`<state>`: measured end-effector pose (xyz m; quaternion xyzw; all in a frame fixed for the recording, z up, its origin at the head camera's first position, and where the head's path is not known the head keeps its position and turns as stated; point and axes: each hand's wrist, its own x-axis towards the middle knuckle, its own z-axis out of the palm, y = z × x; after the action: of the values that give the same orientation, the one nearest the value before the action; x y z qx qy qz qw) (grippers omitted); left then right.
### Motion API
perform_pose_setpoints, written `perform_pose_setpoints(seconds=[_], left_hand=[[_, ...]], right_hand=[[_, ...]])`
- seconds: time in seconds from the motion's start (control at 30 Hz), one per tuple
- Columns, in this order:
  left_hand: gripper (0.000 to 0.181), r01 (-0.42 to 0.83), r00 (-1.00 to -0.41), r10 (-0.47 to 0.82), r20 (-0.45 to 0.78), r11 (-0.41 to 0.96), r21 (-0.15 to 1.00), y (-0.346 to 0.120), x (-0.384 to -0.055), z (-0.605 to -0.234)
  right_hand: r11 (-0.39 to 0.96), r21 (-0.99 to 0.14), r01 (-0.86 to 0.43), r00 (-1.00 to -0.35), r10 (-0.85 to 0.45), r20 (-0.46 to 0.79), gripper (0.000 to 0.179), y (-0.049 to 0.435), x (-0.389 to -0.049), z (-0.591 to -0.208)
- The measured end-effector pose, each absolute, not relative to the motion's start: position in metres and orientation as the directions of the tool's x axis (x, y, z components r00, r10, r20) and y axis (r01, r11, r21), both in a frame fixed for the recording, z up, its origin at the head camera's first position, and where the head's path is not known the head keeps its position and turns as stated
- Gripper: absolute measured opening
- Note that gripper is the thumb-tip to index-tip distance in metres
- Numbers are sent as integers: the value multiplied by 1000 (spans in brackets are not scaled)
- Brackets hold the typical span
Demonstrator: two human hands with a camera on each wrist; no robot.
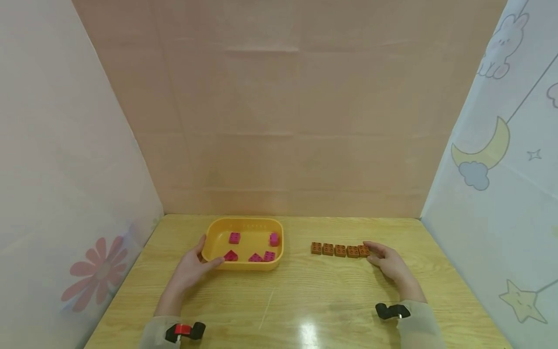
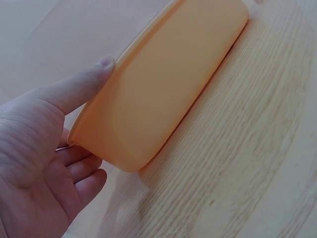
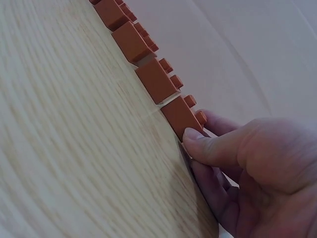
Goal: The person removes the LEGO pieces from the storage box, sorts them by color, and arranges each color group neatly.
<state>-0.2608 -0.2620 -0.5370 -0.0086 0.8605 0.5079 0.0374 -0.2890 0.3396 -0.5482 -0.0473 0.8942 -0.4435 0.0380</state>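
My left hand (image 1: 193, 265) grips the left end of a yellow tray (image 1: 244, 266), thumb on the near rim and fingers round the corner. Inside the tray lie several pink building blocks (image 1: 234, 238), spread out, some against the near wall. To the right, brown building blocks (image 1: 340, 250) stand in a row on the table, studs up. My right hand (image 1: 389, 263) pinches the rightmost brown block (image 3: 182, 117) between thumb and fingers. In the right wrist view narrow gaps show between the blocks.
The wooden table (image 1: 305, 295) carries both the tray and the row. A plain tan backdrop (image 1: 287, 121) rises behind its far edge. Patterned white sheets stand along the left and right sides. A dark strap device (image 1: 393, 311) sits on each wrist.
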Motion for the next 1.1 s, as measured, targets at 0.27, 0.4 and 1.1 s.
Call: perform_pose_setpoints(seconds=[0.27,0.4,1.1], left_hand=[[116,-64,-996,21,-85,486,872,-263,-260,-535],[115,-58,-997,22,-79,491,869,-263,-259,-535],[114,-44,-998,14,-59,515,856,-262,-258,-536]], right_hand=[[608,-791,-68,-990,-136,-19,51,342,-289,-548],[620,-780,-85,-989,-149,-10,50,343,-288,-546],[362,-930,57,-971,236,32,52,325,-271,-528]])
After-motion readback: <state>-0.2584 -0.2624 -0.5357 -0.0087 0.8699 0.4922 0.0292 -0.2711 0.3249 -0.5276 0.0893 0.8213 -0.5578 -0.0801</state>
